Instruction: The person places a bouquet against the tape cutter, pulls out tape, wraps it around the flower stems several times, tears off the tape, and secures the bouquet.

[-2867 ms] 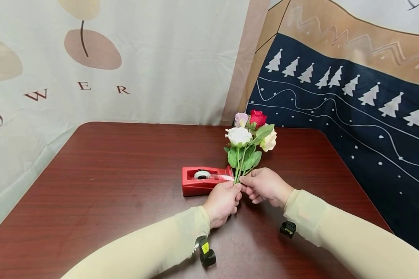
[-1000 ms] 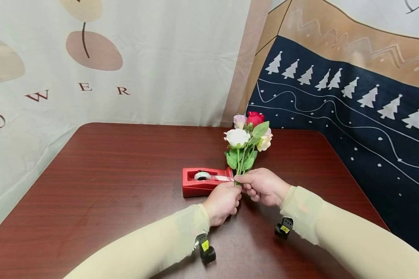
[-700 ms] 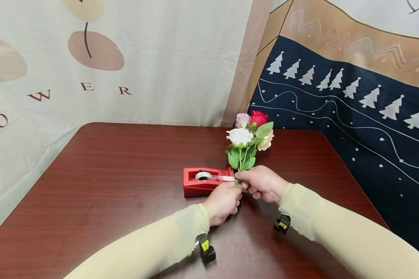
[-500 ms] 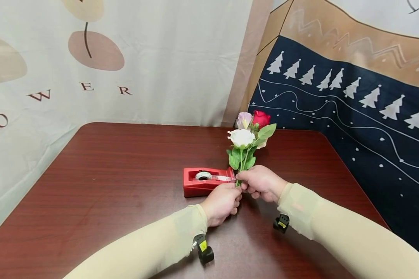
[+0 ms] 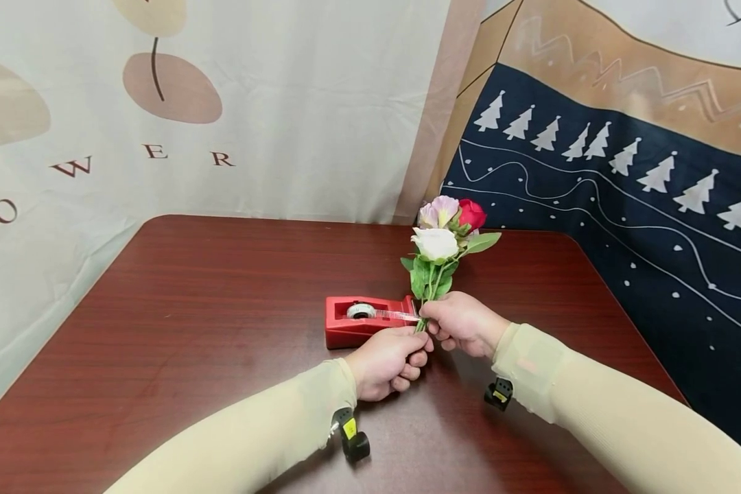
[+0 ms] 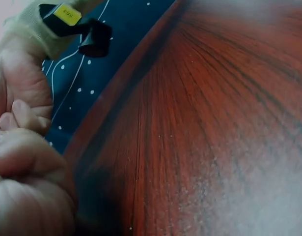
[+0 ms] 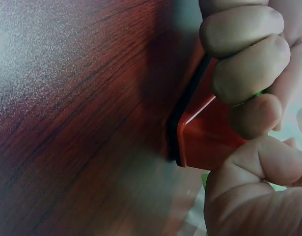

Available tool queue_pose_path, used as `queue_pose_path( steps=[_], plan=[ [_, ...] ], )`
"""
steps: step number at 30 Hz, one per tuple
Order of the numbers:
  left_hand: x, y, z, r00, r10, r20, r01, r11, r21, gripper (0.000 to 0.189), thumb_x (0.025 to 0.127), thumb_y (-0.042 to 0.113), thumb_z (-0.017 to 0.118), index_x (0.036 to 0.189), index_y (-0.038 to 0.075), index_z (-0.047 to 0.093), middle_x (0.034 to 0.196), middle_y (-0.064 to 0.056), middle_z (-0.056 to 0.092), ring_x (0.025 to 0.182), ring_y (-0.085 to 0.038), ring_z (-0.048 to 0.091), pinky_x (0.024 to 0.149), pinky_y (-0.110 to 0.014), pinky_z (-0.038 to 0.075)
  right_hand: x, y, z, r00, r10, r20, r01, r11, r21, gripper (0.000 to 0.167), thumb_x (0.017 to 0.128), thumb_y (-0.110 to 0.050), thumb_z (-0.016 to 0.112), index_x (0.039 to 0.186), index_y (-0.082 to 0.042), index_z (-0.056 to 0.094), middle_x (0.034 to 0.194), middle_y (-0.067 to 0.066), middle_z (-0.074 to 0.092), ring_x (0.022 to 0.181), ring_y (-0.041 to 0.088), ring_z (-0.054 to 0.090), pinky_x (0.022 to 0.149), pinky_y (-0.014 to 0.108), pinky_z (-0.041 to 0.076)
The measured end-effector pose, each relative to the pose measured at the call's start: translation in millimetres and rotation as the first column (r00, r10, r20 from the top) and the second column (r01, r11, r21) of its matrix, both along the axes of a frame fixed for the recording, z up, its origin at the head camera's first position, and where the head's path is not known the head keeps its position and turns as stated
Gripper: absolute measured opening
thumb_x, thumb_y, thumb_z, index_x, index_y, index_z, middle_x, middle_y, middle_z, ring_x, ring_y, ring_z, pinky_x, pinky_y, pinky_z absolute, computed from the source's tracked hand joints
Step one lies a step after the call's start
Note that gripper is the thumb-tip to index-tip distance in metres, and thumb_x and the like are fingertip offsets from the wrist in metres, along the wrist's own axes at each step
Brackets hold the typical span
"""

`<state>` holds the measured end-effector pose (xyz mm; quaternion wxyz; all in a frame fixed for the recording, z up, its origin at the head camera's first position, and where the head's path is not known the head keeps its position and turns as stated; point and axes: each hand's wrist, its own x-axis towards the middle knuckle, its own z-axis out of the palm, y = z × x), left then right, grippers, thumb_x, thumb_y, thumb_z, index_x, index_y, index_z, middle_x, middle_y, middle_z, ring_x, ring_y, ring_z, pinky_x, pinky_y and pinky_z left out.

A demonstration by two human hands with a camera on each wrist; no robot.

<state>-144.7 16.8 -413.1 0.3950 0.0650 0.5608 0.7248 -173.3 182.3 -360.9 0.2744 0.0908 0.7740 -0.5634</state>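
Between my hands stands a small bunch of flowers with a white bloom [image 5: 435,244], a red rose [image 5: 472,214], a pale pink bloom [image 5: 443,210] and green leaves [image 5: 421,277]. My right hand [image 5: 466,322] pinches the stems [image 5: 432,285] between thumb and index finger. Just below, my left hand [image 5: 385,363] pinches near the lower stem ends, its other fingers curled. Behind and to the left sits a red tape dispenser [image 5: 339,333]; its clear tape [image 5: 395,315] stretches toward the stems at the fingertips. The fingers hide where tape and stems meet.
A dark reddish wooden table [image 5: 222,288] lies beneath everything. At the back hangs a pale curtain [image 5: 321,123], and a navy cloth with white trees [image 5: 593,185] borders the right side. Each sleeve carries a black wrist camera [image 5: 353,439].
The bunch has turned and leans more to the right; its cream bloom has slipped behind the others. My left hand has shifted slightly left and rolled, while my right hand stays nearly in place.
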Motion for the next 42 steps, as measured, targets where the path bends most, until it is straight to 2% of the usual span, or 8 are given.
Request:
queue_pose_path(
  steps=[4,7,11,19,25,30,34,42],
  plan=[
    [-3.5,-6.2,-0.3,0.987,-0.076,0.14,0.054,0.987,0.149,0.026,0.114,0.028,0.033,0.099,0.014,0.047,0.071,0.006,0.031,0.052,-0.003,0.022,0.046,-0.016,0.02,0.5,-1,0.4,1.0,0.004,-0.006,-0.004,1.0,-0.014,0.023,0.092,-0.008,0.049,0.069,-0.007,0.054,0.056,-0.001,0.048,0.051,0.011,0.037,0.05,0.023,0.03],
    [-5.4,-9.0,-0.2,0.968,-0.091,0.232,0.039,0.975,0.217,0.031,0.115,0.032,0.027,0.102,0.014,0.047,0.076,0.005,0.035,0.056,-0.004,0.026,0.048,-0.016,0.024,0.0,0,0.7,1.0,0.002,-0.012,-0.002,1.0,-0.021,0.023,0.092,-0.008,0.049,0.069,-0.008,0.053,0.056,-0.001,0.048,0.052,0.011,0.037,0.051,0.024,0.03],
    [-6.5,-10.7,-1.4,0.959,-0.084,0.272,0.01,0.965,0.26,0.031,0.115,0.032,0.025,0.105,0.012,0.047,0.082,0.003,0.042,0.058,-0.004,0.028,0.049,-0.015,0.025,-0.7,0,-0.1,0.999,-0.031,-0.011,0.03,0.998,-0.046,0.021,0.093,-0.009,0.049,0.072,-0.01,0.053,0.057,-0.002,0.047,0.052,0.011,0.036,0.052,0.024,0.03],
    [-3.4,-5.8,-2.8,0.977,-0.027,0.211,-0.031,0.963,0.267,0.024,0.116,0.026,0.028,0.108,0.012,0.047,0.077,0.005,0.038,0.052,-0.002,0.024,0.045,-0.014,0.016,1.3,0,-3.6,0.999,-0.038,0.007,0.038,0.995,-0.095,0.025,0.094,-0.009,0.047,0.071,-0.01,0.057,0.057,-0.001,0.051,0.052,0.011,0.042,0.054,0.024,0.033],
    [2.0,0.4,-3.5,0.996,0.044,0.078,-0.056,0.987,0.151,0.022,0.115,0.02,0.031,0.099,0.012,0.045,0.073,0.005,0.032,0.052,-0.003,0.019,0.045,-0.016,0.015,4.2,5,-2.9,0.999,0.007,-0.033,-0.01,0.998,-0.064,0.022,0.1,-0.014,0.054,0.079,-0.008,0.058,0.064,0.001,0.058,0.058,0.012,0.048,0.057,0.024,0.039],
    [4.8,2.5,-4.4,0.996,0.088,-0.013,-0.087,0.995,0.047,0.019,0.112,0.016,0.036,0.099,0.01,0.048,0.071,0.005,0.033,0.053,-0.005,0.02,0.045,-0.018,0.017,5.3,10,2.8,0.997,0.018,-0.073,-0.015,0.999,0.042,0.024,0.105,-0.026,0.058,0.093,-0.005,0.058,0.074,0.002,0.061,0.063,0.014,0.05,0.059,0.026,0.044],
    [6.3,3.4,-4.1,0.995,0.098,-0.022,-0.098,0.995,0.014,0.017,0.109,0.013,0.038,0.096,0.01,0.049,0.071,0.005,0.033,0.054,-0.005,0.021,0.044,-0.018,0.017,3.0,12,6.5,0.994,-0.03,-0.103,0.04,0.994,0.106,0.032,0.106,-0.036,0.055,0.098,-0.005,0.059,0.074,0.0,0.061,0.063,0.013,0.049,0.059,0.026,0.045],
    [6.5,6.8,-1.3,0.994,0.109,0.028,-0.109,0.994,0.0,0.013,0.094,0.007,0.042,0.082,0.013,0.042,0.069,0.005,0.033,0.053,-0.004,0.02,0.043,-0.017,0.014,2.0,13,6.8,0.988,-0.023,-0.152,0.057,0.973,0.226,0.04,0.105,-0.041,0.056,0.1,-0.002,0.062,0.071,0.0,0.06,0.059,0.012,0.05,0.056,0.026,0.046]
  ],
)
